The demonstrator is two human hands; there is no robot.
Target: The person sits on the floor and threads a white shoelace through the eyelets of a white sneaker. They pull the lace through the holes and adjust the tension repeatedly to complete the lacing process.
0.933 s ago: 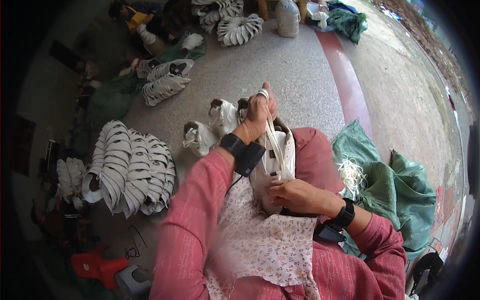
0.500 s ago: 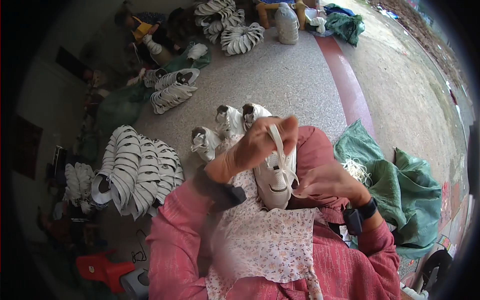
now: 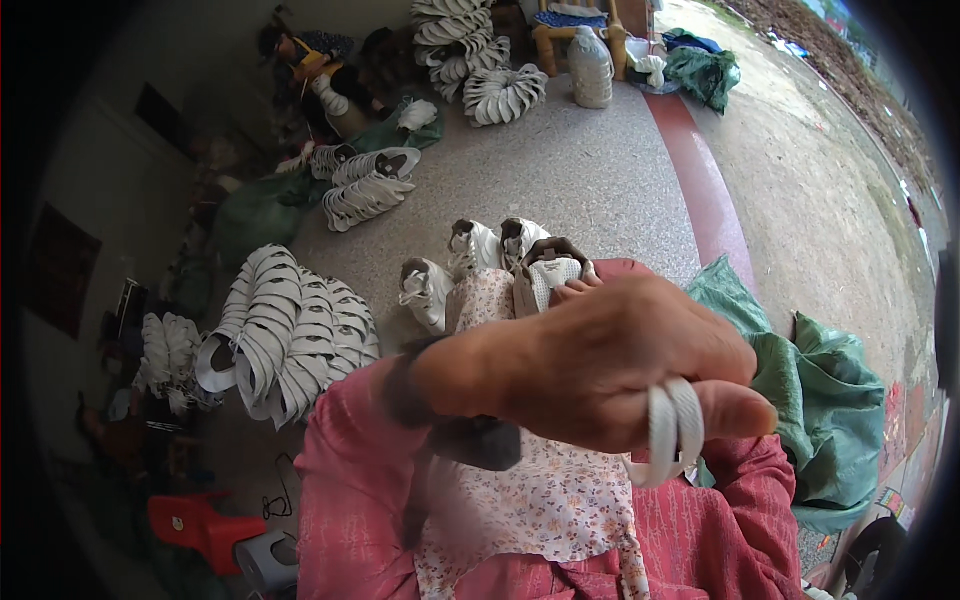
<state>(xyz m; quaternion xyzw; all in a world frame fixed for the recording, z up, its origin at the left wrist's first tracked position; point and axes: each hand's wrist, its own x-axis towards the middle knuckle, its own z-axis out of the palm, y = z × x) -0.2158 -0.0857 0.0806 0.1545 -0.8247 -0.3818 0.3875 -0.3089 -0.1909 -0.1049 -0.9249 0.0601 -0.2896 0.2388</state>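
Note:
My left hand (image 3: 610, 365) is raised close to the camera and fills the middle of the view. It is shut on a flat white lace (image 3: 672, 432) looped round a finger, and the lace runs down toward my lap. Just beyond the hand, the open top of a white shoe (image 3: 547, 273) shows on my knees, above a floral cloth (image 3: 540, 500). My right hand is hidden behind the left hand; only pink sleeve (image 3: 730, 540) shows there.
Three more white shoes (image 3: 428, 292) stand on the speckled floor ahead. Fanned stacks of white shoe parts (image 3: 285, 340) lie to my left, a green sack (image 3: 830, 420) to my right. A red stool (image 3: 195, 525) is at lower left. Another person (image 3: 320, 85) sits far back.
My left hand has pulled the lace up and away from the shoe, toward the camera. It now covers my right hand, which held the shoe before.

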